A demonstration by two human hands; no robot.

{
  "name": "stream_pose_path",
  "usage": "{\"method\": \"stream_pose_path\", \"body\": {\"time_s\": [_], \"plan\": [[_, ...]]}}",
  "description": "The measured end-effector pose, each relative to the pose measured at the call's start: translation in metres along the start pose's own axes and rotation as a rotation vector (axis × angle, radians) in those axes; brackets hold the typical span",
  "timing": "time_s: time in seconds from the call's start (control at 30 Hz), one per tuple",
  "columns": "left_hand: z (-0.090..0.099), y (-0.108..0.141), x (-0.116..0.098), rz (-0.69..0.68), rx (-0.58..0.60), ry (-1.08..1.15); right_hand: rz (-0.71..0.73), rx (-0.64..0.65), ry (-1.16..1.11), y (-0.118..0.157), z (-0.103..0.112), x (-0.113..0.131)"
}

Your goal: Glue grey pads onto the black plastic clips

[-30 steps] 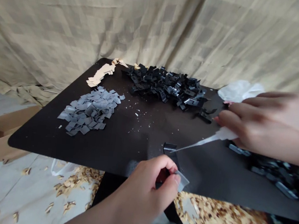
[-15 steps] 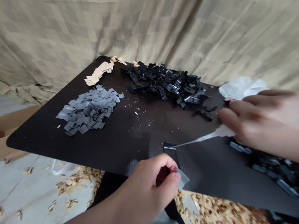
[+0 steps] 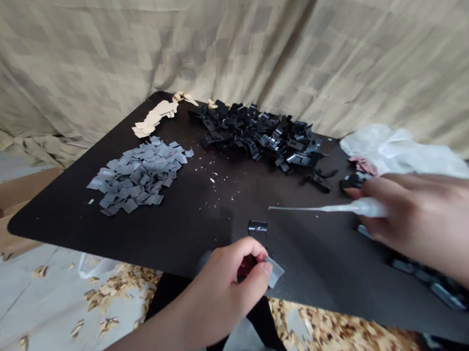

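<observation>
My left hand [image 3: 233,284] is closed near the table's front edge, pinching a thin grey square pad [image 3: 276,271] between thumb and finger. Just beyond its fingers is a small black plastic piece [image 3: 258,226] with a shiny spot on it; whether the hand also holds this piece I cannot tell. My right hand [image 3: 423,217], blurred, is wrapped round a glue dropper with a white tip [image 3: 371,207]. Its long thin nozzle points left, apart from the black piece. Left of the hands lies a heap of grey pads [image 3: 139,174].
A pile of black plastic clips [image 3: 261,136] sits at the table's back. More black pieces [image 3: 432,282] lie under my right arm. Peeled cream strips [image 3: 155,118], a white plastic bag [image 3: 405,155] and a cardboard box [image 3: 7,197] are around. Cream scraps [image 3: 359,347] cover the floor.
The nozzle tip has lifted off the black piece. My right hand has moved down and toward the right, uncovering more of the bag. My left hand has shifted slightly left with the pad.
</observation>
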State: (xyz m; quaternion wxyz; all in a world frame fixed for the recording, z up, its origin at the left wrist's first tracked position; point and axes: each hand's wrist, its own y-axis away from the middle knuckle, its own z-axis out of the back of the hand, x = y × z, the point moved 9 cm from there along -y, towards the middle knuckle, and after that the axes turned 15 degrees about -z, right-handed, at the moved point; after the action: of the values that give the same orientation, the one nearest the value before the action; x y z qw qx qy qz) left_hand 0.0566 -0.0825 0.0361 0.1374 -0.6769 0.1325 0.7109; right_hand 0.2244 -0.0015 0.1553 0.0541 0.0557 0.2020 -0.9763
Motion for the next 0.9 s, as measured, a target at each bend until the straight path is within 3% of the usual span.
{"method": "stream_pose_path", "body": {"time_s": [0.07, 0.13, 0.2, 0.27, 0.37, 0.5, 0.63, 0.73, 0.9], "plan": [[0.0, -0.002, 0.005, -0.029, -0.018, 0.029, -0.115, 0.163, -0.276, 0.016, -0.024, 0.002], [-0.001, -0.004, 0.01, -0.045, -0.025, 0.046, -0.337, 0.419, -0.698, 0.042, -0.061, 0.009], [-0.001, -0.008, 0.011, -0.059, -0.02, 0.05, -0.534, 0.72, -1.087, 0.076, -0.099, 0.034], [-0.003, -0.011, 0.01, -0.08, 0.002, 0.049, -0.671, 0.883, -1.382, 0.103, -0.119, 0.062], [-0.002, -0.013, 0.006, -0.105, 0.01, -0.002, -0.805, 0.869, -1.645, 0.119, -0.125, 0.085], [0.003, -0.011, 0.008, -0.123, -0.049, -0.027, -0.87, 0.784, -1.691, 0.121, -0.123, 0.088], [0.025, -0.006, 0.012, -0.176, -0.325, -0.029, -0.955, 0.654, -1.595, 0.12, -0.121, 0.076], [0.038, -0.005, 0.022, -0.143, -0.483, 0.077, -0.891, 0.61, -1.498, 0.117, -0.119, 0.077], [0.042, -0.01, 0.035, -0.067, -0.597, 0.294, -0.739, 0.593, -1.375, 0.115, -0.116, 0.085]]}}
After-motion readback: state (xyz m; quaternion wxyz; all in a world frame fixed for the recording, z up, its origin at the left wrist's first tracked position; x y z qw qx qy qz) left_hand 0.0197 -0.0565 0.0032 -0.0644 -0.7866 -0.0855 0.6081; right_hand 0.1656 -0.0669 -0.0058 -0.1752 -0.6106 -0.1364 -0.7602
